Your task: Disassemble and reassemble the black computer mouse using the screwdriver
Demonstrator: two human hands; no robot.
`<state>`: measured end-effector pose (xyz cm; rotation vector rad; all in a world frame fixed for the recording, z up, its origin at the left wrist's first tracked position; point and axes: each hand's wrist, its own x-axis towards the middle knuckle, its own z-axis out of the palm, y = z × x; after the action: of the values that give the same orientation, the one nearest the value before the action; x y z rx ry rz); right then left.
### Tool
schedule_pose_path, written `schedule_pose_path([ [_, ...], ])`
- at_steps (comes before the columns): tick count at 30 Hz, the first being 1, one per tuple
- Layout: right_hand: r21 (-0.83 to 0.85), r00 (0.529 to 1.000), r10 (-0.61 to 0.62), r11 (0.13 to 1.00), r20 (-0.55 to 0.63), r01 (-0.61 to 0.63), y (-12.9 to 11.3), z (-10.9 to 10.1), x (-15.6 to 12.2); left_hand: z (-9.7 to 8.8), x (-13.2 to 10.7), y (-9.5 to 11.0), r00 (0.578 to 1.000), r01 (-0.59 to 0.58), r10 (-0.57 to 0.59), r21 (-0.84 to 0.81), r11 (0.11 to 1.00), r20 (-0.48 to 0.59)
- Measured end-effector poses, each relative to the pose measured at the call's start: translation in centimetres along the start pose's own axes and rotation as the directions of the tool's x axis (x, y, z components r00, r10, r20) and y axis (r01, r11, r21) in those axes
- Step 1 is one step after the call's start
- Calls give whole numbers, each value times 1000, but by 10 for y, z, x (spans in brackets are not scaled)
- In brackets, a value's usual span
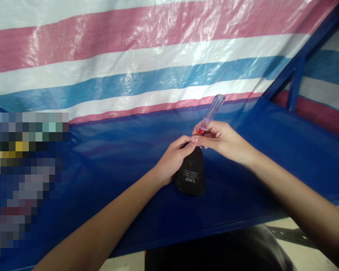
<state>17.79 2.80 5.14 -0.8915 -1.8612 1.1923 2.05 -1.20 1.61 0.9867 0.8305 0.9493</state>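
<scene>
A black computer mouse [190, 176] lies upside down on the blue table [115, 169], its label facing up. My left hand [173, 160] wraps around its left side and far end, fingers closed on it. My right hand [222, 139] pinches a screwdriver [211, 113] with a clear handle and red collar. The handle tilts up and to the right. Its tip points down at the far end of the mouse and is hidden behind my fingers.
A striped pink, white and blue tarp [144, 56] hangs behind the table. A blue metal frame [296, 71] rises at the right. A blurred patch [25, 180] covers the left. A dark rounded seat [228, 248] shows below the table's near edge.
</scene>
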Motion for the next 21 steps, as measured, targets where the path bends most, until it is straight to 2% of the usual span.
schedule_pose_path([
  [7,-23,997,-11,1000,77,13,-4,-3,-1,0,0,4,998,45,-43,-35,998,37],
  [13,-140,995,-43,990,-93,30,3,2,0,3,-1,2,1000,-11,10,-38,999,-17],
  [15,-175,992,-59,984,-112,39,5,5,0,3,-2,2,999,-11,9,-31,999,-50],
  [18,-121,996,-59,991,-66,51,3,6,-1,3,-2,2,999,2,-4,-41,999,-52],
  [21,-47,999,-37,998,-13,36,-1,3,-2,2,-1,3,1000,-1,1,-70,998,-1],
])
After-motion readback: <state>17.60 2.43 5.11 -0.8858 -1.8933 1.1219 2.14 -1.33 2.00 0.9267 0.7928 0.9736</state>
